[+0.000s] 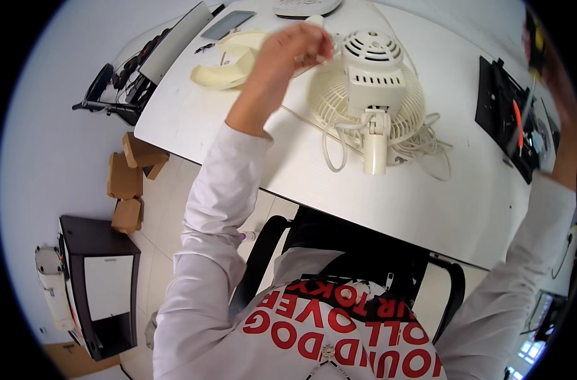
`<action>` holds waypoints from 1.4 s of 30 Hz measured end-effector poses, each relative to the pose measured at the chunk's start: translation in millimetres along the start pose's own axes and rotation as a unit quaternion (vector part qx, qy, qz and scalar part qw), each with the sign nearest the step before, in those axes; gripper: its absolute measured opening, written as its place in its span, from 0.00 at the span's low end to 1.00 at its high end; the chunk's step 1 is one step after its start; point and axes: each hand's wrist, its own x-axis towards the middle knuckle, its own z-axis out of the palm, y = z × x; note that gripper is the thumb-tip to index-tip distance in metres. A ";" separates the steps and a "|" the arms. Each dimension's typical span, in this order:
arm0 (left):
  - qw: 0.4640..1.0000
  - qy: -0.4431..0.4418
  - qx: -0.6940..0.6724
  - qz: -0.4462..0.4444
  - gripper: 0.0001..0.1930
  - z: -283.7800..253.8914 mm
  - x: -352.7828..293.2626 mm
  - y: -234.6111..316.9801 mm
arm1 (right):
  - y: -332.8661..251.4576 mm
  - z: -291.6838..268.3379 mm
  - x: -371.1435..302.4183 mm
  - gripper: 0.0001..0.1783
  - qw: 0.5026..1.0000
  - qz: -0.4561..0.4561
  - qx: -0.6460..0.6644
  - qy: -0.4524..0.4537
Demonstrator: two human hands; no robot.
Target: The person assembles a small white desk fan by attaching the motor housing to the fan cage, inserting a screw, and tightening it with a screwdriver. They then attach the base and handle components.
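Note:
A cream electric fan [377, 88] lies on the white table, its wire guard down and its vented motor housing up. The short neck points toward me, with pale cord coiled beside it. Left of the housing is my left hand [294, 49], its fingers curled together; whatever they may hold is hidden. A small white part [315, 21] shows just behind those fingers. At the far right edge my right hand [556, 76] is closed around a yellow-and-black screwdriver [537, 47], blade downward, above the black tool case [507, 120].
Cream curved plastic covers [222, 75] lie left of the fan, near a grey flat device [228, 24]. An orange-red slim tool [518, 123] rests in the case. Chair armrests flank me. Cardboard boxes [125, 174] and a dark cabinet [101, 247] stand on the floor at left.

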 end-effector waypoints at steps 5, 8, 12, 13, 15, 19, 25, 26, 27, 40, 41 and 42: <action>0.979 -0.106 -0.003 -0.175 0.23 -0.3 -36.4 -27.6 | 100.3 38.8 -38.6 0.27 0.970 0.138 -0.182 -0.079; 0.967 -0.180 0.004 -0.182 0.26 10.4 -42.1 -27.7 | 126.6 37.9 -66.2 0.30 0.956 0.114 -0.221 -0.158; 0.955 -0.221 -0.003 -0.196 0.30 20.8 -52.4 -23.5 | 144.8 55.3 -83.0 0.31 0.939 0.086 -0.289 -0.169; 0.953 -0.231 0.006 -0.198 0.31 22.8 -55.0 -23.5 | 146.9 59.4 -84.2 0.31 0.933 0.049 -0.311 -0.173; 0.946 -0.239 0.004 -0.219 0.33 27.6 -59.6 -23.1 | 142.8 68.2 -89.1 0.31 0.915 0.041 -0.364 -0.170; 0.926 -0.245 -0.096 -0.272 0.34 32.7 -63.2 -15.7 | 129.5 85.7 -92.1 0.30 0.875 0.098 -0.434 -0.190; 0.891 -0.211 -0.299 -0.269 0.36 43.8 -75.7 -24.6 | 132.8 89.5 -93.7 0.29 0.851 0.092 -0.480 -0.194; 0.899 -0.205 -0.284 -0.264 0.36 44.8 -76.3 -23.9 | 131.0 87.7 -93.7 0.29 0.847 0.084 -0.489 -0.191; 0.906 -0.198 -0.268 -0.259 0.36 46.0 -77.2 -22.7 | 127.4 86.7 -92.3 0.29 0.857 0.058 -0.482 -0.171; 0.913 -0.098 -0.337 -0.206 0.38 48.7 -90.8 -35.5 | 31.5 153.7 -108.6 0.21 0.933 0.187 0.049 -0.305; 0.912 -0.094 -0.343 -0.202 0.38 49.7 -93.0 -36.7 | 32.2 160.4 -112.7 0.22 0.928 0.199 0.092 -0.300; 0.912 -0.085 -0.349 -0.198 0.38 49.9 -96.9 -38.2 | 35.9 170.9 -116.2 0.22 0.921 0.210 0.138 -0.299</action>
